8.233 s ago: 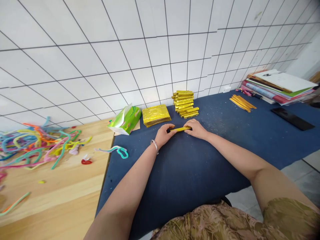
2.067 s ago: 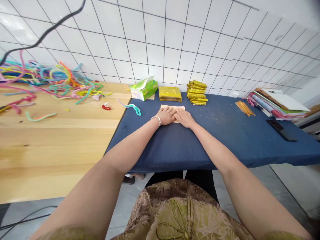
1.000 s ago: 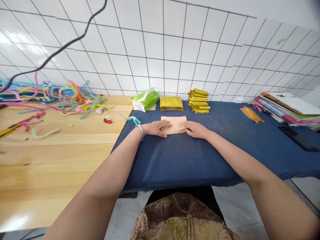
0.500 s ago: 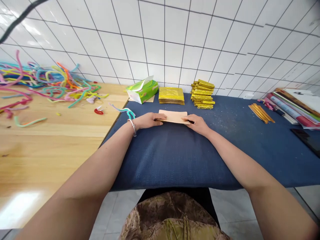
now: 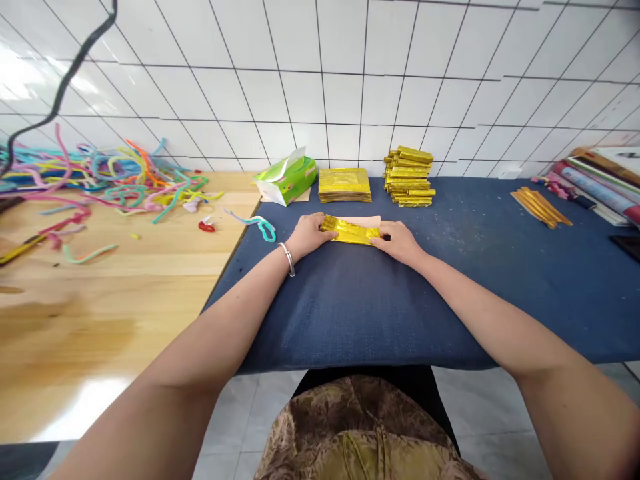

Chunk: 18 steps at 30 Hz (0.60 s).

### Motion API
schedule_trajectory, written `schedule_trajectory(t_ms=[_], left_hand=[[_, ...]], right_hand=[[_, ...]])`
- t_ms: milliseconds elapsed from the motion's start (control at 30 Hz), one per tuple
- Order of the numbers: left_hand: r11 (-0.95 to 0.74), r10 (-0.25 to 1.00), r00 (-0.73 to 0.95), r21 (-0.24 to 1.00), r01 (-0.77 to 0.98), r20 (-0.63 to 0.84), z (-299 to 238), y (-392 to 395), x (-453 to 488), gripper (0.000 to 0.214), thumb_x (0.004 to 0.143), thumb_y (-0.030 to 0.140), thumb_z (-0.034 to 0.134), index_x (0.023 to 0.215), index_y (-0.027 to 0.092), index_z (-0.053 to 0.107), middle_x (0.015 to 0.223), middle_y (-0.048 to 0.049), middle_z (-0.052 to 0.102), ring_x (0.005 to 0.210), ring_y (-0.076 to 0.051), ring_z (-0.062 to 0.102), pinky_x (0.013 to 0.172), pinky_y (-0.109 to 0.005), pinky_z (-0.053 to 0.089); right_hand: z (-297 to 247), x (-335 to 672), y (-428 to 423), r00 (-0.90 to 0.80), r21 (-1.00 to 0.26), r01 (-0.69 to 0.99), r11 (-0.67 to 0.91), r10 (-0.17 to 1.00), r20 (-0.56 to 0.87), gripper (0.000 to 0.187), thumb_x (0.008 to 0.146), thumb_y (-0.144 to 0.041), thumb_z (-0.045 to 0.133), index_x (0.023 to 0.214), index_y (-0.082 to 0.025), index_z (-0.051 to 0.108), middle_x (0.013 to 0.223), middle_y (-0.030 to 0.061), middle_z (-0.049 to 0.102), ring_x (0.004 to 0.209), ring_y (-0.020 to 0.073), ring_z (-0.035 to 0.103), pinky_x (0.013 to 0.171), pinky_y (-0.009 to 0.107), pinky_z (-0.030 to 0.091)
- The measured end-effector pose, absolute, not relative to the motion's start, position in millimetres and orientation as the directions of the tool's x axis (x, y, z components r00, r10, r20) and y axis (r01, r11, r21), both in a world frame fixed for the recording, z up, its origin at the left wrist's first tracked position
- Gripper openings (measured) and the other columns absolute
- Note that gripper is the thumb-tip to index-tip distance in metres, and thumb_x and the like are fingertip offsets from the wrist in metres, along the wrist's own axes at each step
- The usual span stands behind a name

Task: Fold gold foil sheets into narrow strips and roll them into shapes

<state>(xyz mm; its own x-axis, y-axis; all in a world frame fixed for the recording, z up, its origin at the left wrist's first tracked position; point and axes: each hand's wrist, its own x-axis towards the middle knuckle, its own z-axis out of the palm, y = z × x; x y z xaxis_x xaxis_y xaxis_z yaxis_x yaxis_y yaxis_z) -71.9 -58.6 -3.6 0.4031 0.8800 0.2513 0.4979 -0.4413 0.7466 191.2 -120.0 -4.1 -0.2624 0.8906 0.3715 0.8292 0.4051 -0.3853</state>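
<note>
My left hand [image 5: 307,237] and right hand [image 5: 400,243], each grip pinching an end, hold one gold-and-peach sheet [image 5: 351,231] over the blue tabletop [image 5: 350,303]; beyond it my feed shows one tissue pack [image 5: 296,179], one gold stack [image 5: 345,184] and one pile of gold rolls [image 5: 409,177].

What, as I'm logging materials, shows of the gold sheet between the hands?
The sheet looks like thin paper: shiny, creased gold on the near side, with a matte, pale pink strip along the far edge, seemingly folded over. It stretches crosswise above the blue cloth, its ends in the grip of left hand and right hand; whether it touches the cloth is unclear.
</note>
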Motion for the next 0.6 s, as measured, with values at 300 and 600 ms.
schedule_trajectory(t_ms=[300,600], left_hand=[[-0.262,0.883,0.388,0.963,-0.056,0.263,-1.2,-70.0,-67.7,0.038,0.068,0.034,0.075,0.1,0.015,0.066,0.101,-0.0046,0.068,0.094,-0.017,0.062,0.093,-0.033,0.046],[-0.165,0.911,0.344,0.966,-0.197,0.226,-3.0,-69.9,-71.1,0.03,0.067,0.033,0.077,0.086,0.015,0.063,0.089,-0.0015,0.068,0.075,-0.01,0.06,0.073,-0.024,0.047]], right_hand=[[6.2,186.5,-140.9,-0.079,-0.504,0.753,0.423,0.818,0.57,0.024,0.083,-0.036,0.054,0.066,-0.021,0.046,0.073,0.0006,0.054,0.069,0.0149,0.049,0.066,0.027,0.037],[8.5,184.8,-150.4,-0.191,-0.407,0.743,0.531,0.752,0.63,0.015,0.088,-0.032,0.047,0.086,-0.021,0.057,0.087,0.0049,0.059,0.085,0.0183,0.054,0.079,0.03,0.042]])
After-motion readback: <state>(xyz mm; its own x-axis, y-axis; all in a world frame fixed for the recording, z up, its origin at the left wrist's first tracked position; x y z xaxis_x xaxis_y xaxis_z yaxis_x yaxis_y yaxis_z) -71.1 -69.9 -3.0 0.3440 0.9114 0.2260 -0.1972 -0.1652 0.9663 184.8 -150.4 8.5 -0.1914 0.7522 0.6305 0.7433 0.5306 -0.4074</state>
